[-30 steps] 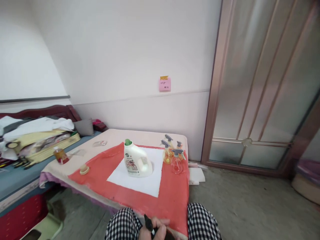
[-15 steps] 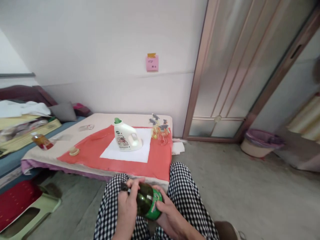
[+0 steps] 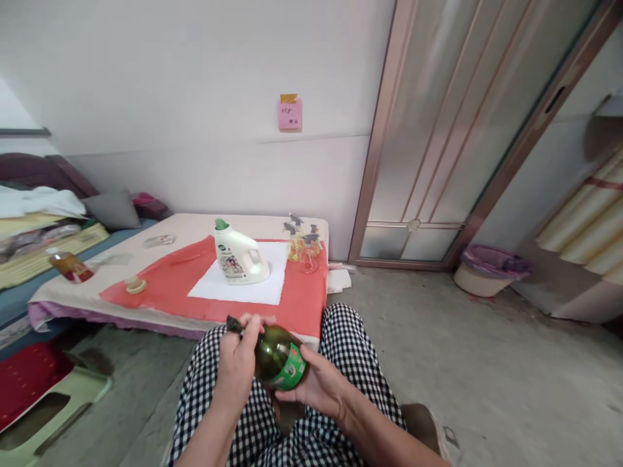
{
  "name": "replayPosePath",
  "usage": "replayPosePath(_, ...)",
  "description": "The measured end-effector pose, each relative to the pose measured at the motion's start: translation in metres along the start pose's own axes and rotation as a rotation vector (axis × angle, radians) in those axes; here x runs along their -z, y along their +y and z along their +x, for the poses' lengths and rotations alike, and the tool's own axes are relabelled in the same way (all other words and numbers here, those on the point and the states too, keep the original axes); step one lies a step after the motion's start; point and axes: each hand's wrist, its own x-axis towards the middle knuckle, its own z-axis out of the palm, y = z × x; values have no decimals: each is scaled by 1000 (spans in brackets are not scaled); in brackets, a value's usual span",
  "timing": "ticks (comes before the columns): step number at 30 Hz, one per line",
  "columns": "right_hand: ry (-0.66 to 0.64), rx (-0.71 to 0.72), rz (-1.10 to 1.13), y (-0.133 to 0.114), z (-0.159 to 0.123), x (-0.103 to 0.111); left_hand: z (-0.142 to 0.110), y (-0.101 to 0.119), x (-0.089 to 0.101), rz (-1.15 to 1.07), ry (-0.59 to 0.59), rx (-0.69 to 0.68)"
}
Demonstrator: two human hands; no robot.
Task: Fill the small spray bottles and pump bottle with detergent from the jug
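A green glass bottle (image 3: 273, 350) with a green label lies tilted above my lap, its dark-topped neck pointing left. My left hand (image 3: 239, 347) is wrapped round the neck, just below the dark top. At the base end, my right hand (image 3: 318, 383) grips the body beside the label. Past my knees, a white detergent jug (image 3: 238, 259) with a green pouring spout and no cap on it stands upright on a white sheet (image 3: 272, 292) over a red cloth (image 3: 306, 311).
Several clear spray bottles (image 3: 309, 256) stand at the bed's right corner. A bottle of amber liquid (image 3: 71, 266) and a pale round cap (image 3: 135, 285) are on the left. A green stool (image 3: 73, 408) is at lower left, a bin (image 3: 487, 279) by the door at right.
The bottle has turned in my hands, so its label shows a different side. Both hands and the bottle sit slightly higher and further left; the whole view has shifted a little.
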Motion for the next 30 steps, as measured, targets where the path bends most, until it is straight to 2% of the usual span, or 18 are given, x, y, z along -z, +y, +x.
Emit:
replayPosePath(2, 21, 151, -15, -7, -5, -8, 3, 5, -6, -8, 32, -37)
replayPosePath(4, 12, 182, -27, -14, -10, -15, 4, 13, -12, 4, 31, -88)
replayPosePath(9, -16, -49, -29, -29, -17, -15, -2, 38, -23, 55, -72, -201)
replayPosePath(11, -11, -49, -21, -29, -18, -12, -2, 41, -26, 68, -106, -213)
replayPosePath(16, 7, 285, 9, -25, -14, -16, 9, 34, -31, -43, 32, -169)
replayPosePath(18, 12, 329, 8, -26, -10, -19, 15, 31, -32, -74, 67, -153)
replayPosePath(20, 31, 230, 26, -27, -7, -18, 18, 29, -30, -71, 32, -151)
replayPosePath(23, 58, -6, 40, -27, -3, -13, 19, 26, -27, -25, -86, -141)
replayPosePath(24, 72, -33, 40, -26, -1, -11, 20, 23, -27, -18, -104, -128)
replayPosePath(26, 100, 50, 43, -23, 2, -7, 24, 16, -27, -37, -67, -90)
replayPosePath(30, 140, 414, 11, -20, 15, -3, 41, -2, -31, -152, 99, 7)
